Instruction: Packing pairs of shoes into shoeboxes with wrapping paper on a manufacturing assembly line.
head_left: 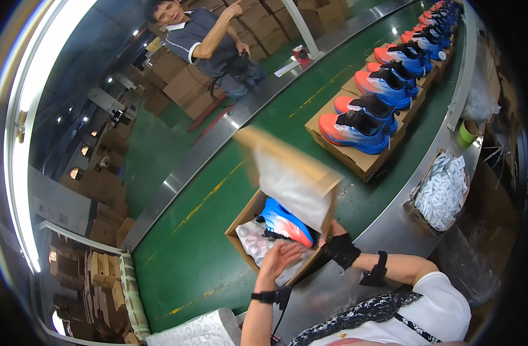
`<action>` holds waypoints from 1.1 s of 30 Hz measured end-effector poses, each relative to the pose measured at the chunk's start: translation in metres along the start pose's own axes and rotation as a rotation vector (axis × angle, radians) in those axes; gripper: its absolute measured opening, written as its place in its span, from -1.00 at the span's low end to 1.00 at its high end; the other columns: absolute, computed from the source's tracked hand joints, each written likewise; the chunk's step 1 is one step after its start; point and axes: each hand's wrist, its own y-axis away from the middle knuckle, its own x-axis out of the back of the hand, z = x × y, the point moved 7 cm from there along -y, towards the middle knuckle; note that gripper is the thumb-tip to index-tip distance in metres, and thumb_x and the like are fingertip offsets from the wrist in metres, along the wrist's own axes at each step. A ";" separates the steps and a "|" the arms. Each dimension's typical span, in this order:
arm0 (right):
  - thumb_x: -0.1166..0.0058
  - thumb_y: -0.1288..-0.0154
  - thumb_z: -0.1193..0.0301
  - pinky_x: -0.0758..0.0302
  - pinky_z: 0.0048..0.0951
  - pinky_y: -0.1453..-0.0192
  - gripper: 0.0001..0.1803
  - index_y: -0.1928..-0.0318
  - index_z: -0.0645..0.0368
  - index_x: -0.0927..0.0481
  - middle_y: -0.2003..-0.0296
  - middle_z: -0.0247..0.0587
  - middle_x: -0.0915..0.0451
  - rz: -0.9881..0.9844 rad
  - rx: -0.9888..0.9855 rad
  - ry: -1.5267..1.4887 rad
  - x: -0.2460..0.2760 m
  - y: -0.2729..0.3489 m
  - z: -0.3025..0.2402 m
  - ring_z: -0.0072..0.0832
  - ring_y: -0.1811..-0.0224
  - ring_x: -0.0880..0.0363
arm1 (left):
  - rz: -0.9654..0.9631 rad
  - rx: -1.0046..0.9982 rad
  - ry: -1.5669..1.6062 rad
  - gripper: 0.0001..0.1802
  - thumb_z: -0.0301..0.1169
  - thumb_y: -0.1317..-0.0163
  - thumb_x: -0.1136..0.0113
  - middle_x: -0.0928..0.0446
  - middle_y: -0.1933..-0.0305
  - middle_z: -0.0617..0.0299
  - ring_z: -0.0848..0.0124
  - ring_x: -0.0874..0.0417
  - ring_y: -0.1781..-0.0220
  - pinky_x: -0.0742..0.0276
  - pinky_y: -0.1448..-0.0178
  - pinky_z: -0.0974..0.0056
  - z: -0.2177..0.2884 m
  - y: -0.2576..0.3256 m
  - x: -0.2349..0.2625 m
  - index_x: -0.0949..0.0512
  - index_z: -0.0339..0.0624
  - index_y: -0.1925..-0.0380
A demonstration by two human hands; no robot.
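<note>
Black fabric wraps the right hand (341,249), which is at the right end of an open brown cardboard box (244,219); whether it grips cannot be told. Apart from it, the left hand (280,259) spreads bare, open fingers over the near side. Inside, a blue, white and orange running shoe (286,222) lies beside white patterned paper (251,240). A green conveyor belt (186,254) carries the box; beyond, similar shoes (356,134) stand in a row.

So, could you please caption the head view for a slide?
Open box on a green belt with a blue and orange shoe inside; left hand near the shoe, right hand at the box's side.
</note>
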 end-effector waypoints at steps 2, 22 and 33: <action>0.02 0.23 0.53 -0.21 -0.01 0.09 -0.41 0.02 0.14 -0.29 -0.09 -0.09 -0.24 0.028 0.474 0.424 -0.013 0.004 -0.033 -0.26 -0.06 -0.25 | 0.173 -0.298 0.022 -0.58 -0.21 -0.20 0.15 -0.35 0.04 -0.09 0.02 -0.42 0.05 -0.40 0.02 0.06 0.024 0.035 0.025 -0.26 -0.32 0.06; 0.10 0.03 0.40 -0.18 0.17 0.09 -0.48 -0.05 -0.10 -0.29 -0.13 -0.24 -0.20 -0.089 0.780 0.807 -0.056 0.037 0.011 -0.18 -0.16 -0.15 | 0.715 -0.495 -0.592 -0.43 -0.05 -0.25 0.30 -0.47 0.27 0.05 0.36 -0.50 0.27 -0.42 0.20 0.31 -0.020 0.055 0.122 -0.33 -0.45 0.15; 0.08 0.04 0.38 -0.21 0.13 0.12 -0.54 0.02 -0.07 -0.37 -0.10 -0.17 -0.24 -0.127 0.742 0.828 -0.041 0.042 -0.042 -0.14 -0.10 -0.23 | 0.356 -0.319 0.063 -0.36 0.01 -0.02 0.06 -0.38 0.04 0.11 0.25 -0.42 0.04 -0.36 0.00 0.22 -0.007 0.064 0.074 -0.25 -0.23 0.00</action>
